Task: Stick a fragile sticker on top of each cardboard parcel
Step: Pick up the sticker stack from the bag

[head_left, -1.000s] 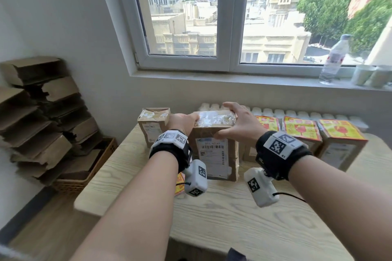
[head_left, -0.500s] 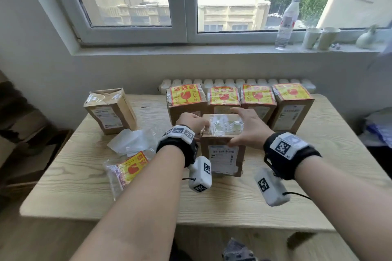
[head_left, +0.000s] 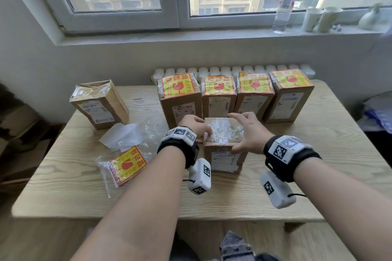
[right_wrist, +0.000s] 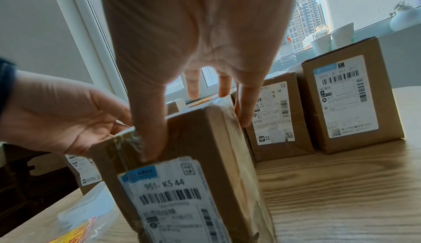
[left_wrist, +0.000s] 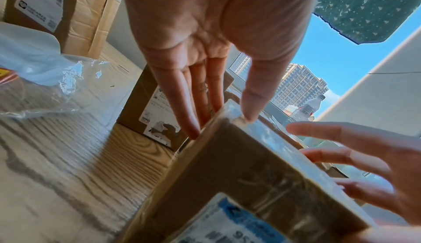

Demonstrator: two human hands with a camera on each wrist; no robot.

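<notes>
An unstickered cardboard parcel (head_left: 223, 140) with a taped top stands on the table (head_left: 318, 165), in front of a back row of several parcels (head_left: 180, 99) topped with yellow-and-red fragile stickers (head_left: 177, 86). My left hand (head_left: 194, 126) holds the parcel's upper left edge, thumb on top and fingers (left_wrist: 182, 106) down the side. My right hand (head_left: 249, 132) grips it from the right, thumb (right_wrist: 148, 129) on the labelled front face (right_wrist: 173, 193) and fingers over the far edge. Another parcel (head_left: 99, 104) without a sticker stands at the far left. A clear bag of fragile stickers (head_left: 125, 165) lies at the front left.
Crumpled clear plastic and white backing paper (head_left: 127, 135) lie between the bag and the left parcel. A water bottle (head_left: 285, 0) and paper cups (head_left: 311, 19) stand on the windowsill. A radiator (head_left: 212, 70) runs behind the table. Bare wood shows at the right and front.
Both hands brought the parcel away from the far-left parcel to the table in front of the stickered row. The view tilted downward. Both hands stay on the parcel.
</notes>
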